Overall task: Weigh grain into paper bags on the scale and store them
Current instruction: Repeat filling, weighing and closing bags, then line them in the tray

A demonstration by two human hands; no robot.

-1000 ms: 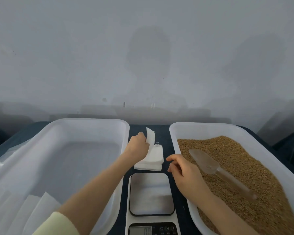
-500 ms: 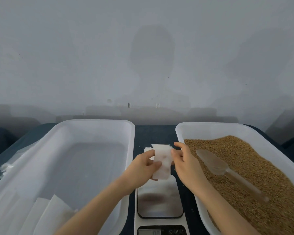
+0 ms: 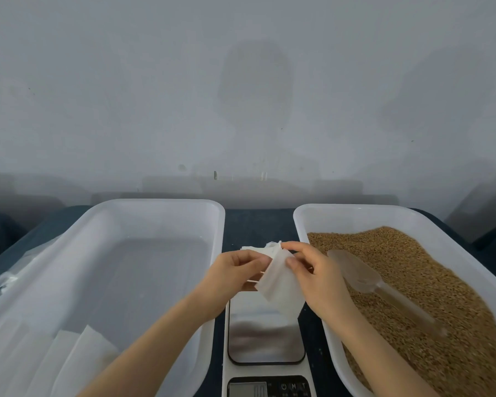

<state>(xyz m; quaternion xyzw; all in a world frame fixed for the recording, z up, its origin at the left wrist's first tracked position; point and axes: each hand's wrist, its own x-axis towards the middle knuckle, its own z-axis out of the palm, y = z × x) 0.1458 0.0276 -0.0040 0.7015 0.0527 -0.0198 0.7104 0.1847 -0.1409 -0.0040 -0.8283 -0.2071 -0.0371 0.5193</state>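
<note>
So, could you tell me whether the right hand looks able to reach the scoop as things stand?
Probably yes: the scoop lies uncovered on the grain beside the right hand, nothing between them. But that hand and the left hand are pinching the paper bag, so it should let go first.

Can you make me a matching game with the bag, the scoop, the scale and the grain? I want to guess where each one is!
Things:
1. bag
2. scoop
3. scale
4. grain

Places:
a. between the left tub and the right tub
b. fills the right tub
c. pinched by the left hand and the right hand
d. lying on top of the grain

Pairs: 1-c, 2-d, 3-a, 4-b
</note>
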